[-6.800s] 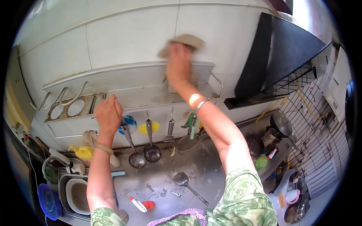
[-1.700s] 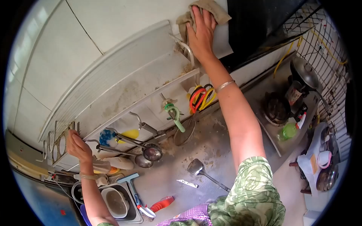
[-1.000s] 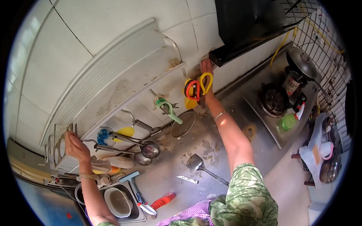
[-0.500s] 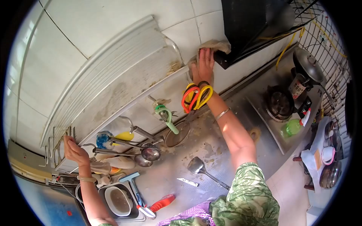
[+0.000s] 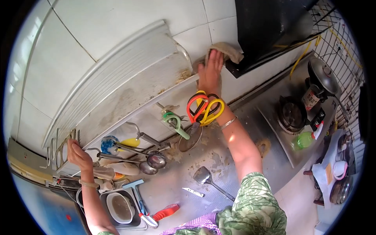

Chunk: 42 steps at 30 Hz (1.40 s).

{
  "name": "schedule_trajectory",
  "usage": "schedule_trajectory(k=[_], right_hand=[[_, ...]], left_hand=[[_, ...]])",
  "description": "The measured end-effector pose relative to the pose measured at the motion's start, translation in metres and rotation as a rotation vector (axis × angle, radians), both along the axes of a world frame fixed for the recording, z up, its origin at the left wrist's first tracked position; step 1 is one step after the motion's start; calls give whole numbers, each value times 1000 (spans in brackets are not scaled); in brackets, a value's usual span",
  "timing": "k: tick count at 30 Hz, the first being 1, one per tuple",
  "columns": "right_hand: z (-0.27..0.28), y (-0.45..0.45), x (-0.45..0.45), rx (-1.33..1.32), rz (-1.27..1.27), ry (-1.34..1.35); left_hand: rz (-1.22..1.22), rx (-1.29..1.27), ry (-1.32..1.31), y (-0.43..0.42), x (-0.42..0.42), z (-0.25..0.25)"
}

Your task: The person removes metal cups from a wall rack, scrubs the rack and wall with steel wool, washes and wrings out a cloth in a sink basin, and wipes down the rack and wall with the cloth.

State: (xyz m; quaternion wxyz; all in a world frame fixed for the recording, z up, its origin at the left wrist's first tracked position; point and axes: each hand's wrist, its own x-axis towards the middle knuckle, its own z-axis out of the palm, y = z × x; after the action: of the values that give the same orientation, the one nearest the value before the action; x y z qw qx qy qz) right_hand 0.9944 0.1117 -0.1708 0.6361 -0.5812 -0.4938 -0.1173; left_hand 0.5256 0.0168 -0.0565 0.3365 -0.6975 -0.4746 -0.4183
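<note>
My right hand [image 5: 210, 76] presses a brown cloth [image 5: 229, 51] flat against the tiled wall, between the end of the metal shelf [image 5: 133, 84] and the black hood [image 5: 270, 35]. Scissors with red and yellow handles [image 5: 203, 109] hang in front of my right wrist. At the shelf's left end, my left hand [image 5: 78, 155] has its fingers curled round the shelf's front edge, beside the wire rack [image 5: 60, 154]. Ladles [image 5: 156, 159] and a green-handled tool [image 5: 175, 123] hang below the shelf.
On the steel counter [image 5: 168, 190] lie a spatula [image 5: 202, 175], a utility knife [image 5: 193, 192] and a red-handled tool [image 5: 165, 212]. A sink with a white basin [image 5: 120, 208] is at lower left. A burner [image 5: 291, 113], green spray bottle [image 5: 304, 140] and lidded pan [image 5: 323, 74] stand at right.
My right hand and the cloth have gone from above the shelf's right part down to the wall beside its end. My left hand has moved to the shelf's left edge. The view has tilted.
</note>
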Motion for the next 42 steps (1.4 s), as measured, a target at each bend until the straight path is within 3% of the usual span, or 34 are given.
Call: schedule_trajectory(k=[11, 19, 22, 23, 26, 27, 30, 31, 34, 35, 42], right_hand=[[38, 1, 15, 30, -28, 8], [73, 7, 45, 237, -202, -259], [86, -12, 65, 204, -5, -188], [95, -18, 72, 222, 188, -74], [124, -56, 63, -137, 857, 513], [131, -60, 57, -210, 805, 227], [147, -69, 28, -485, 1190, 308], [153, -67, 30, -525, 1206, 230], [171, -71, 23, -674, 1189, 86], [179, -80, 15, -757, 1087, 154], [188, -81, 34, -794, 858, -317]], left_hand=[[44, -19, -28, 3, -8, -4], [18, 1, -9, 2, -7, -2], [15, 0, -33, 0, -3, 1], [18, -9, -47, -2, -1, 2], [31, 6, -9, -2, -5, 2], [23, 8, -11, -2, -4, 1], [14, 18, -20, -2, -5, 2], [15, 19, -22, -3, -5, 2], [26, 32, -32, -3, -7, 1], [25, 41, -31, -3, -7, 1], [54, 44, -30, -2, -10, 0]])
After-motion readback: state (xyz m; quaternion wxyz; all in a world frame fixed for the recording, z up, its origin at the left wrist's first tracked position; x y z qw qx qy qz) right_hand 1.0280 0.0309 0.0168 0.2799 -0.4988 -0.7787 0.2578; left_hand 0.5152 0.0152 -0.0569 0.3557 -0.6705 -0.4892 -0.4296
